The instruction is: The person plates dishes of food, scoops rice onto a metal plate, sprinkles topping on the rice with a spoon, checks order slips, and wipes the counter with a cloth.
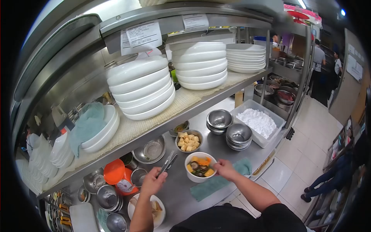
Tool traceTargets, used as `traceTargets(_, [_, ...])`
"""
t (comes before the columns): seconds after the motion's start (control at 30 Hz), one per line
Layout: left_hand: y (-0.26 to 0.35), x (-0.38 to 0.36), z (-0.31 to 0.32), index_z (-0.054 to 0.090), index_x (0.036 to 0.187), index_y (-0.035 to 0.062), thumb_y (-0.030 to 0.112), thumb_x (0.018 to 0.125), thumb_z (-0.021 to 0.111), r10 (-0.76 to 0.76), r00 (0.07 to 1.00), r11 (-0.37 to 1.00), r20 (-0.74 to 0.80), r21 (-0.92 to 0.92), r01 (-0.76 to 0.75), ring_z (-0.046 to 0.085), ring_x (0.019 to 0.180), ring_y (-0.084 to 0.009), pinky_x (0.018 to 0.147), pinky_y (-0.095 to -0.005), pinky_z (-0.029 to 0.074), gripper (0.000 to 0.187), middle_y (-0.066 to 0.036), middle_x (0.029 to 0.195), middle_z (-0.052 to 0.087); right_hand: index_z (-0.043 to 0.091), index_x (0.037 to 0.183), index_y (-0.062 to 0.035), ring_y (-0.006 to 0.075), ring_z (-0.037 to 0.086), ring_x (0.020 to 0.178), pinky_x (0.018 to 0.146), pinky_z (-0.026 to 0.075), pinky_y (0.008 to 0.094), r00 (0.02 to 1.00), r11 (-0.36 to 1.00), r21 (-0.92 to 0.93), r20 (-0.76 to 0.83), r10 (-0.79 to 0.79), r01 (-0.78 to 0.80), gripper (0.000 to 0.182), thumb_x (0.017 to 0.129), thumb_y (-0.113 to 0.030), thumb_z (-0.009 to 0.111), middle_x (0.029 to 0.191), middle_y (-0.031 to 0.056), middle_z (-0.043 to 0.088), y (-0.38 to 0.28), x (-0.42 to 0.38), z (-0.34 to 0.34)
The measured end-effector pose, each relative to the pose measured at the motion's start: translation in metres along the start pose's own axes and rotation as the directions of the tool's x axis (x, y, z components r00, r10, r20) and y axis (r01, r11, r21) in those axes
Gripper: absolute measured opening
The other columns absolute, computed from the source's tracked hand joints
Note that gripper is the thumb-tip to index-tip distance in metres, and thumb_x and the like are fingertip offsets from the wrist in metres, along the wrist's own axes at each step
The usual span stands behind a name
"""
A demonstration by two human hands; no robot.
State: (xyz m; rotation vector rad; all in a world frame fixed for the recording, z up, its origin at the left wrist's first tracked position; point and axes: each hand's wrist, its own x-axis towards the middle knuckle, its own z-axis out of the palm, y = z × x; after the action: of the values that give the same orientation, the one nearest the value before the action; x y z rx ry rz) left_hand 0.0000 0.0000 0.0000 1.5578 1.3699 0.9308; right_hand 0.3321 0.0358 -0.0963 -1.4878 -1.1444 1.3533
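My left hand [153,181] is closed around a pair of metal tongs [167,162], whose tips point up and away from me. My right hand [225,170] grips the rim of a white bowl [195,179] on its right side. Inside the bowl are dark mushroom-like slices, orange shreds and yellow chunks [209,172]. The tongs are apart from the bowl, to its left. Just beyond the bowl stands a metal bowl of pale yellow cubes [189,142]. Below my left forearm, another white bowl [162,220] holds pale pieces of food, partly hidden by the arm.
Stacked metal bowls [239,134] and a plastic tub of white powder [256,120] stand at the right. A green cloth [208,188] lies near the counter's front edge. An orange scale [124,186] is at left. Overhead, a shelf carries stacked white plates [199,65]. People stand in the background.
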Motion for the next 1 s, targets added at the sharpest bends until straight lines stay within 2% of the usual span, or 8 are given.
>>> traceTargets(0.17, [0.012, -0.02, 0.07, 0.057, 0.104, 0.0046, 0.025, 0.092, 0.065, -0.064, 0.991, 0.982, 0.12, -0.171, 0.084, 0.053, 0.06, -0.0065, 0.052, -0.0224, 0.044, 0.025, 0.001, 0.071, 0.057, 0.059, 0.093, 0.0023, 0.0174, 0.064, 0.068, 0.061, 0.056, 0.0308, 0.988, 0.985, 0.17, -0.149, 0.042, -0.017, 0.017, 0.087, -0.013, 0.058, 0.079, 0.0081, 0.062, 0.024, -0.063, -0.101])
traceTargets(0.3, [0.034, -0.019, 0.136, 0.057, 0.105, 0.0033, 0.024, 0.092, 0.065, 0.003, 0.954, 0.991, 0.301, -0.128, 0.037, 0.054, 0.059, -0.0068, 0.052, -0.0224, 0.044, 0.026, 0.001, 0.072, 0.058, 0.06, 0.09, 0.003, 0.0149, 0.062, 0.065, 0.058, 0.052, 0.03, 0.968, 0.992, 0.121, -0.251, -0.011, 0.042, 0.017, 0.087, -0.014, 0.057, 0.076, 0.007, 0.062, 0.044, -0.093, -0.19])
traceTargets(0.4, [0.053, -0.021, 0.207, 0.057, 0.104, 0.0019, 0.018, 0.091, 0.064, -0.011, 0.963, 0.989, 0.27, -0.137, 0.05, 0.054, 0.058, -0.0073, 0.05, -0.0225, 0.043, 0.022, -0.001, 0.071, 0.059, 0.061, 0.086, 0.0025, 0.0143, 0.058, 0.063, 0.055, 0.048, 0.0317, 0.913, 0.998, 0.055, -0.408, 0.005, 0.019, 0.021, 0.087, -0.018, 0.059, 0.073, 0.0072, 0.061, 0.038, -0.146, -0.252])
traceTargets(0.57, [0.058, -0.012, 0.328, 0.056, 0.099, 0.0008, 0.018, 0.093, 0.06, 0.087, 0.851, 0.931, 0.517, -0.347, 0.116, 0.05, 0.052, -0.0087, 0.048, -0.0227, 0.043, 0.018, -0.003, 0.065, 0.056, 0.057, 0.079, -0.0003, 0.0139, 0.06, 0.06, 0.054, 0.05, 0.0303, 0.804, 0.999, -0.024, -0.595, 0.02, -0.043, 0.019, 0.085, -0.019, 0.06, 0.069, 0.0068, 0.06, 0.079, -0.221, -0.355])
traceTargets(0.67, [0.075, 0.021, 0.386, 0.056, 0.098, 0.0004, 0.022, 0.093, 0.061, 0.099, 0.78, 0.967, 0.617, -0.244, 0.07, 0.049, 0.051, -0.0083, 0.047, -0.0223, 0.041, 0.023, -0.002, 0.064, 0.054, 0.057, 0.076, -0.0007, 0.0164, 0.063, 0.059, 0.055, 0.052, 0.031, 0.647, 0.983, 0.179, -0.755, 0.106, 0.048, 0.018, 0.083, -0.017, 0.057, 0.063, 0.0068, 0.059, 0.134, -0.23, -0.391])
traceTargets(0.77, [0.093, 0.035, 0.43, 0.057, 0.097, 0.0009, 0.023, 0.093, 0.061, 0.136, 0.67, 0.979, 0.73, -0.204, 0.024, 0.049, 0.051, -0.008, 0.046, -0.0221, 0.041, 0.023, -0.002, 0.065, 0.054, 0.056, 0.075, -0.001, 0.0164, 0.065, 0.06, 0.055, 0.052, 0.0309, 0.454, 0.974, 0.224, -0.872, 0.184, 0.036, 0.018, 0.083, -0.017, 0.059, 0.064, 0.0074, 0.06, 0.186, -0.273, -0.435])
traceTargets(0.9, [0.098, 0.051, 0.466, 0.057, 0.095, 0.0008, 0.021, 0.092, 0.062, 0.128, 0.549, 0.989, 0.826, -0.147, -0.01, 0.049, 0.05, -0.0078, 0.046, -0.0225, 0.04, 0.021, -0.001, 0.062, 0.053, 0.058, 0.083, 0.0005, 0.0181, 0.065, 0.057, 0.05, 0.052, 0.0303, 0.096, 0.952, 0.304, -0.95, 0.298, 0.046, 0.018, 0.086, -0.017, 0.061, 0.068, 0.0094, 0.064, 0.217, -0.37, -0.461])
traceTargets(1.0, [0.095, 0.061, 0.487, 0.057, 0.094, 0.0006, 0.019, 0.092, 0.062, 0.0, 0.537, 0.999, 0.843, -0.025, 0.04, 0.048, 0.049, -0.0077, 0.046, -0.0226, 0.039, 0.019, -0.001, 0.061, 0.052, 0.059, 0.084, 0.0014, 0.019, 0.067, 0.058, 0.049, 0.052, 0.0306, -0.171, 0.92, 0.383, -0.904, 0.391, 0.079, 0.018, 0.088, -0.016, 0.059, 0.071, 0.0108, 0.065, 0.233, -0.436, -0.48])
